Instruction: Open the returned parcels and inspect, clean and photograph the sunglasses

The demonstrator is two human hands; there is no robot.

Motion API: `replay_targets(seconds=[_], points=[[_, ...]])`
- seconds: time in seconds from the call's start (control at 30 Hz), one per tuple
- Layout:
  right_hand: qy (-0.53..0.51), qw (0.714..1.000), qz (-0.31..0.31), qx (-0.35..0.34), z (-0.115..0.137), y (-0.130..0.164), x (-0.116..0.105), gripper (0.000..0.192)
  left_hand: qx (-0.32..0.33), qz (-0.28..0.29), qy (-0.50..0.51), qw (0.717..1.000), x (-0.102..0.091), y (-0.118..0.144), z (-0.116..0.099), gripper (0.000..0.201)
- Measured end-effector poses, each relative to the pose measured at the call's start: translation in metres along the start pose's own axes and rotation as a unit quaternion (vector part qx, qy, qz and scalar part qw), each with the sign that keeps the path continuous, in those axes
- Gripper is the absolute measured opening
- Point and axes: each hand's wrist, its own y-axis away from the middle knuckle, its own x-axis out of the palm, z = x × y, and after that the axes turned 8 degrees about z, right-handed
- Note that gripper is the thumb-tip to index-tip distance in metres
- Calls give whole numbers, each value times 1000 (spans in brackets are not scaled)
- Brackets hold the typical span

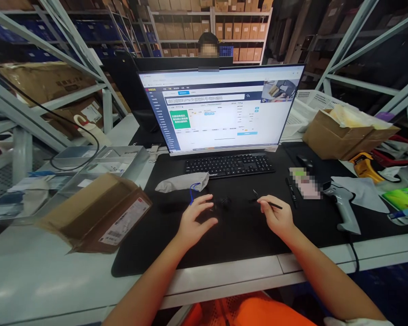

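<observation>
My left hand (195, 222) is over the black desk mat (221, 246), its fingers apart and nothing in them. Just beyond its fingertips lies a grey cloth pouch (182, 182) with a blue drawstring (192, 192). Pinched in my right hand (277, 217) is a thin black rod-like thing (275, 205). A small shiny tip (255, 194) shows on the far side of those fingers; I cannot tell whether it belongs to the rod. Between my hands a small dark item (223, 202) rests on the mat, too dim to name.
A keyboard (229, 165) sits below a lit monitor (221, 108). To the left stands an open cardboard box (98, 213). On the right are a pen (291, 192), a mouse (305, 161), a barcode scanner (345, 208) and another carton (343, 136). A person (209, 43) is behind the monitor.
</observation>
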Motion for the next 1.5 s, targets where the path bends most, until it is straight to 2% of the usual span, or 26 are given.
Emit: replay_targets(seconds=[0.07,0.13,0.23,0.3,0.47,0.6,0.67,0.73,0.83,0.97,1.03,1.2,1.27,1.4,1.5], points=[[-17,999,-11,-25,1,2,-1,22,35,-6,-35,999,-1,-2,2,36],[-32,999,-26,-28,1,3,0,20,49,2,-49,998,1,-1,6,46],[-63,997,-25,24,3,3,4,26,6,22,-16,1000,8,5,13,63],[-103,992,-7,76,4,3,10,33,-35,27,31,999,14,8,16,66],[-253,953,19,164,11,2,21,38,-122,29,153,980,22,6,10,47],[-306,936,23,170,11,2,26,34,-154,8,197,968,24,0,-1,44],[-296,942,14,156,10,3,26,30,-162,-13,203,966,26,-1,-2,44],[-241,962,24,127,8,4,26,25,-168,-30,201,965,27,0,-1,45],[-117,987,93,54,10,4,22,22,-179,-21,161,970,29,4,2,48],[-45,982,184,-12,15,1,17,18,-187,23,62,980,28,6,1,45],[-59,980,192,1,16,0,18,17,-190,22,62,980,27,4,0,48],[-179,972,109,104,11,-3,22,20,-229,-61,131,963,21,0,8,65],[-171,972,122,103,10,-6,19,20,-246,-65,99,962,19,-1,15,68],[-80,975,204,34,18,-11,12,22,-269,-2,13,963,18,0,27,71],[-77,967,242,-3,23,-9,15,25,-278,42,-45,959,19,1,29,67]])
